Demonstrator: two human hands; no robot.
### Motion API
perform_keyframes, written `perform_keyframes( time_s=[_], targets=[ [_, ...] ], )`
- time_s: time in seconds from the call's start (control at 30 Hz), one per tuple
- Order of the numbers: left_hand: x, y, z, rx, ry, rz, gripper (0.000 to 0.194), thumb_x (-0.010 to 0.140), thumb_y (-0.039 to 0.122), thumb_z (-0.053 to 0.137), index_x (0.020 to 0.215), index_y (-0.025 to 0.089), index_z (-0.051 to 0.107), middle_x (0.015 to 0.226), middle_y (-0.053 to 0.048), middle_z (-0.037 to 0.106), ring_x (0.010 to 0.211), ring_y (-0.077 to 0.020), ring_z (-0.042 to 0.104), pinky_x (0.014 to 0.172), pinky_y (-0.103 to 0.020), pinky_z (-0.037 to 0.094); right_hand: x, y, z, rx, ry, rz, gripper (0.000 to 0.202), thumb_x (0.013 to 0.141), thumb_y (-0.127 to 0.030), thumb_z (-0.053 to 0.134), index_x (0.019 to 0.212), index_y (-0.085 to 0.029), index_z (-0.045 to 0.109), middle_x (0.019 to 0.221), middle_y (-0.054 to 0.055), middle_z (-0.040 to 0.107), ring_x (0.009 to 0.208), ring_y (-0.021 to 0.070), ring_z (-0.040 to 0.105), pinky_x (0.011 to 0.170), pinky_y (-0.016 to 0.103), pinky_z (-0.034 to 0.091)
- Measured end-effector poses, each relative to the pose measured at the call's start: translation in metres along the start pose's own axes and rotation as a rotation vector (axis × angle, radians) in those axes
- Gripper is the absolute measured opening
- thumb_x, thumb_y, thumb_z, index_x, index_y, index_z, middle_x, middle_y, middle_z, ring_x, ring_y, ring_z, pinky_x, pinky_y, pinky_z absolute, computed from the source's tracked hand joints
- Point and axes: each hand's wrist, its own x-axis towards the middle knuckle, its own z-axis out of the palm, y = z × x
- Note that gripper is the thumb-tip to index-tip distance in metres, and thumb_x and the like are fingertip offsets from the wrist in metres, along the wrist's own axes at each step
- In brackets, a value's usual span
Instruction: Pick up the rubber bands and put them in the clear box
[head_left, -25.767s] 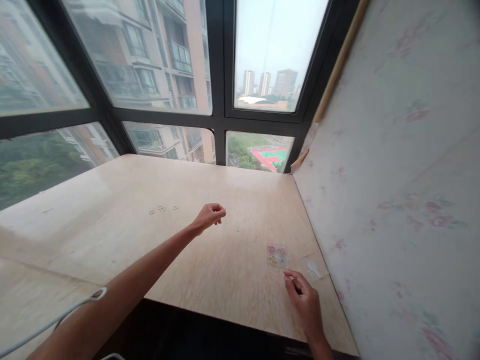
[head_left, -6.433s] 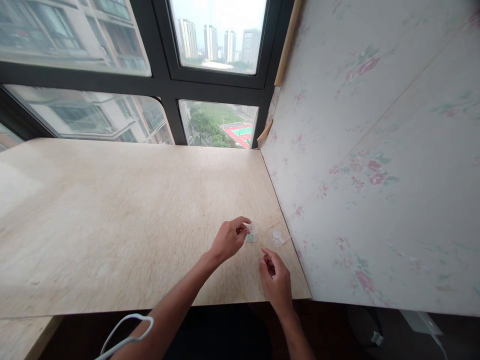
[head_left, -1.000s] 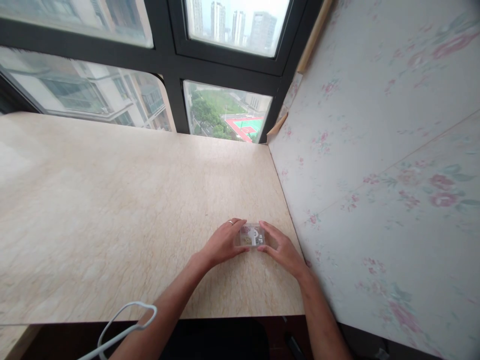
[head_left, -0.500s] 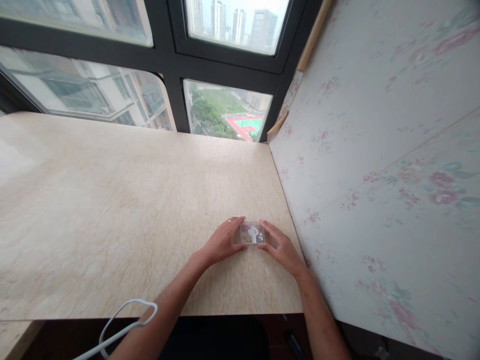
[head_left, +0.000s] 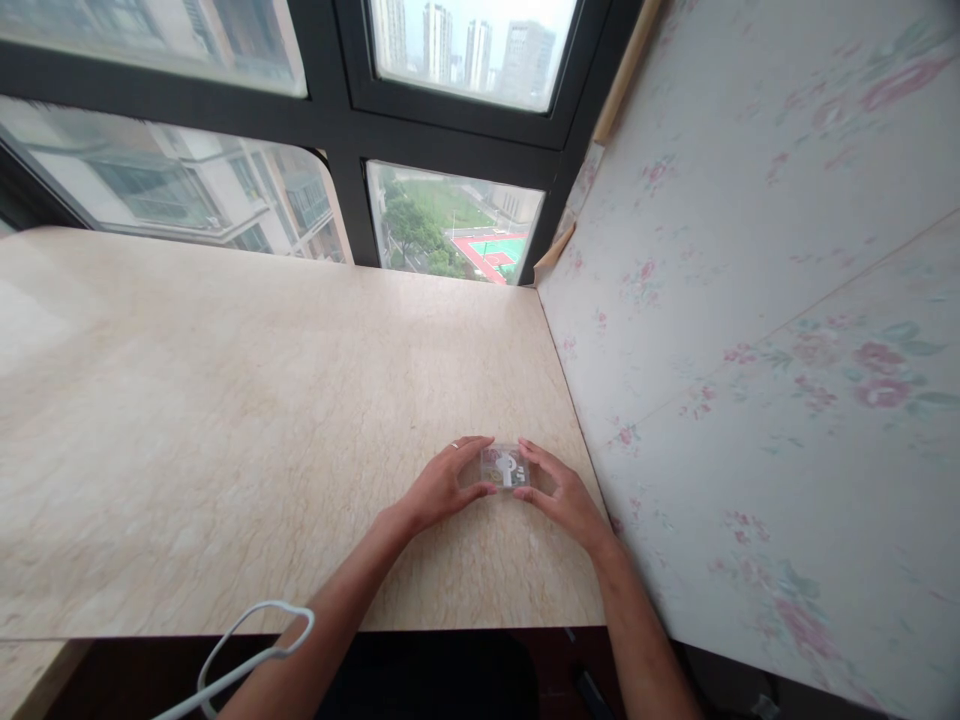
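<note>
Marble-patterned tabletop (head_left: pixel 300 400), near its right edge: a clear plastic box (head_left: pixel 505 467), white marking too small to read, clamped at opposite ends between left hand (head_left: pixel 448 483) and right hand (head_left: pixel 562 497).

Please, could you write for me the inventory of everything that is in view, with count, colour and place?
Small box: one, clear with white print, between the hands
Counter: one, beige, below the window
Window frame: one, dark, behind the counter
Wall: one, pale with pink flowers, right side
Trim strip: one, tan, between window and wall
White cord: one, white, by the left forearm
Buildings: several, grey and beige, outside
Sports court: one, red and green, outside
Trees: several, green, outside
Dark object: one, unclear, below the counter
Left hand: one, with ring, at box
Right hand: one, bare, at box
</note>
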Motion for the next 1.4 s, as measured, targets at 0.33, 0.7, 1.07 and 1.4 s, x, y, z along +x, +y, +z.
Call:
perform_keyframes(
  time_s=[0.33, 0.7, 1.07, 1.4],
  targets=[
    [-0.002, -0.002, 0.008, 0.123, 0.034, -0.045, 0.063, 0.079, 0.035, 0.068, 0.136, 0.023, 0.045, 0.133, -0.007, 0.052, 0.124, -0.0227, 0.046, 0.104, -0.04, 0.038, 0.008, -0.02, 0.0, -0.079, 0.0, 0.14, 0.057, 0.071, -0.015, 0.071, 0.126, -0.023, 0.059, 0.136, 0.005, 0.05, 0.126, 0.0224, 0.047, 0.11, 0.043, 0.033],
    [0.007, 0.007, -0.002, 0.212, -0.025, -0.048, 0.062, 0.074, 0.035, 0.072, 0.129, 0.019, 0.05, 0.126, -0.008, 0.057, 0.117, -0.0237, 0.05, 0.098, -0.037, 0.042, 0.014, -0.022, -0.015, -0.029, -0.129, 0.213, 0.054, 0.074, -0.032, 0.072, 0.124, -0.02, 0.059, 0.136, 0.005, 0.049, 0.128, 0.0186, 0.045, 0.112, 0.036, 0.029],
    [0.015, 0.02, -0.006, 0.299, -0.064, -0.067, 0.057, 0.067, 0.032, 0.075, 0.118, 0.017, 0.054, 0.115, -0.009, 0.059, 0.115, -0.0262, 0.048, 0.092, -0.037, 0.044, 0.015, -0.027, -0.003, -0.279, -0.091, 0.237, 0.063, 0.074, -0.017, 0.067, 0.134, -0.018, 0.049, 0.133, 0.008, 0.053, 0.126, 0.0223, 0.046, 0.107, 0.039, 0.034],
    [0.002, -0.001, 0.012, 0.207, 0.103, -0.016, 0.063, 0.069, 0.038, 0.075, 0.124, 0.018, 0.053, 0.126, -0.009, 0.055, 0.122, -0.0246, 0.046, 0.103, -0.038, 0.037, 0.008, -0.025, 0.0, -0.135, -0.058, 0.201, 0.052, 0.078, -0.023, 0.062, 0.129, -0.02, 0.054, 0.141, 0.007, 0.044, 0.132, 0.021, 0.04, 0.113, 0.039, 0.025]
  ],
)
